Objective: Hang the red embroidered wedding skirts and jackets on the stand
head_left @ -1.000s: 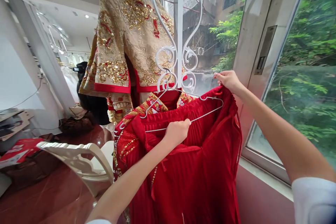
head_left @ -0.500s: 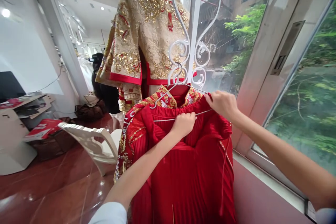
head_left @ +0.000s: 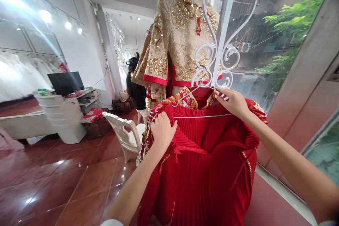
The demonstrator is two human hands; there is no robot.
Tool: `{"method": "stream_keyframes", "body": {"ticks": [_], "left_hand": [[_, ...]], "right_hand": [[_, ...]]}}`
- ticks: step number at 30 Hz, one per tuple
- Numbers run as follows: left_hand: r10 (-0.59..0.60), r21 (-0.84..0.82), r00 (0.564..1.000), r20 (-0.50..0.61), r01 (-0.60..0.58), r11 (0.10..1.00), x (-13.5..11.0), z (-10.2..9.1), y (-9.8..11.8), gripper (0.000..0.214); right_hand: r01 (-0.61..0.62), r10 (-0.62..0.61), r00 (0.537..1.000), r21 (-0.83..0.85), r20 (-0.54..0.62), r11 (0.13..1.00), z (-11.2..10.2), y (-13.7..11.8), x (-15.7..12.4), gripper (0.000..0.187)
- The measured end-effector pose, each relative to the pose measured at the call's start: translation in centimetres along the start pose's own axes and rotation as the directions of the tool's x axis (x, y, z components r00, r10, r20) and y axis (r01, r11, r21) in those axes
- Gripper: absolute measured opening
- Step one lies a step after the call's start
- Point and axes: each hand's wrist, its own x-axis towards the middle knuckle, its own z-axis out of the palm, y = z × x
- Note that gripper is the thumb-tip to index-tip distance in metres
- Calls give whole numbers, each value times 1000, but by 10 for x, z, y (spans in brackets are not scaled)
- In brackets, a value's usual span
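Observation:
A red pleated garment [head_left: 209, 169] with a gold-embroidered collar hangs on a thin wire hanger [head_left: 203, 114], which is hooked on a white scrolled metal stand [head_left: 219, 56]. My left hand [head_left: 162, 130] is closed on the red fabric at the garment's left shoulder. My right hand [head_left: 231, 102] grips the fabric and the hanger wire near the collar on the right. Above, a gold embroidered jacket [head_left: 180, 39] with red trim hangs on the same stand.
A white plastic chair [head_left: 123, 132] stands left of the garment on glossy red floor tiles. Farther left are a white desk [head_left: 60, 113] with a dark monitor [head_left: 65, 83]. A person in black [head_left: 136, 91] stands behind. A window [head_left: 278, 39] runs along the right.
My left hand slid left along the hanger to the garment's left shoulder. My right hand moved in from the right edge to the collar. The view has turned left.

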Motion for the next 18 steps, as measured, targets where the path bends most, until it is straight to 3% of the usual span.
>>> {"method": "stream_keyframes", "body": {"ticks": [3,6,7,9,11,14,16,18], "left_hand": [[19,-37,991,135,-14,999,5,4,-8,31],[46,-343,962,271,52,938,17,0,-19,30],[46,-506,947,317,128,853,22,-3,-25,30],[37,-751,921,388,293,591,34,-9,-35,27],[3,-844,910,414,383,375,47,-16,-41,21],[-90,-876,889,449,457,151,68,-31,-42,14],[-135,-863,856,499,506,19,83,-47,-41,14],[-147,-853,843,518,521,-20,99,-65,-41,14]], "right_hand": [[-116,122,985,56,-123,992,18,-34,15,37],[-293,323,920,157,-221,943,38,-65,32,36],[-347,384,893,183,-235,920,43,-72,37,36],[-425,466,849,203,-248,882,51,-81,45,36],[-446,487,837,205,-248,871,55,-84,50,32],[-455,509,830,249,-230,855,57,-84,54,25],[-483,555,799,301,-233,822,58,-86,56,21],[-515,604,760,344,-240,785,60,-88,58,19]]}}
